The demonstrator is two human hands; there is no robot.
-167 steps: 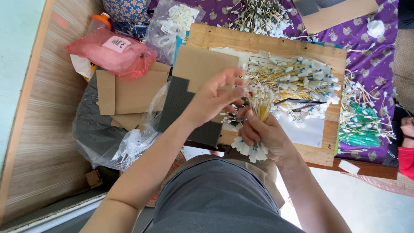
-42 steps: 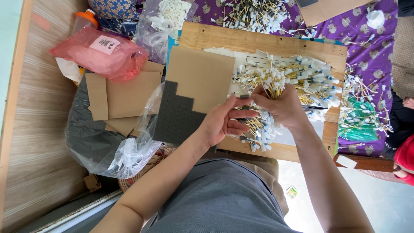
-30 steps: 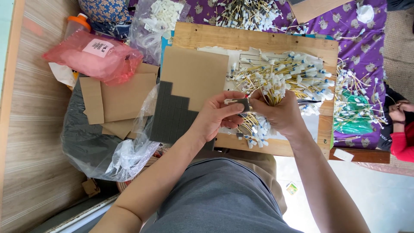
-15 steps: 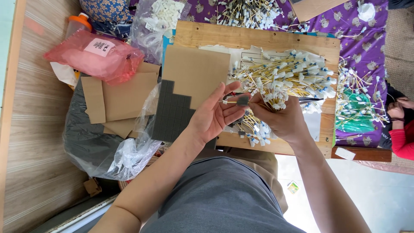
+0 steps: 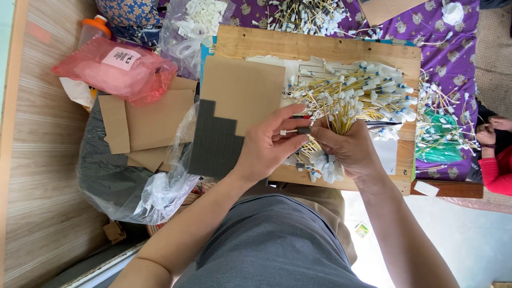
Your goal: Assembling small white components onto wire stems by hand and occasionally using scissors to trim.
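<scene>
My right hand [image 5: 349,149] grips a thick bundle of yellow wires with white connectors [image 5: 341,106] over a wooden board [image 5: 256,45]. My left hand [image 5: 269,144] pinches a single wire with a small dark sleeve [image 5: 303,129] between thumb and fingers, right beside the bundle. More white-tipped wire ends [image 5: 320,168] hang below my right hand. A loose pile of the same wires [image 5: 373,90] lies on the board behind the bundle.
A cardboard sheet [image 5: 242,90] carries a dark grey foam grid [image 5: 213,141]. At left lie cardboard pieces [image 5: 149,120], a pink plastic bag [image 5: 114,69] and a clear bag [image 5: 160,192]. More wires [image 5: 442,122] rest on purple cloth. Another person's hand [image 5: 493,125] shows at right.
My left hand has closed from an open palm onto one wire and holds it against the bundle. My right hand with the bundle stays over the board.
</scene>
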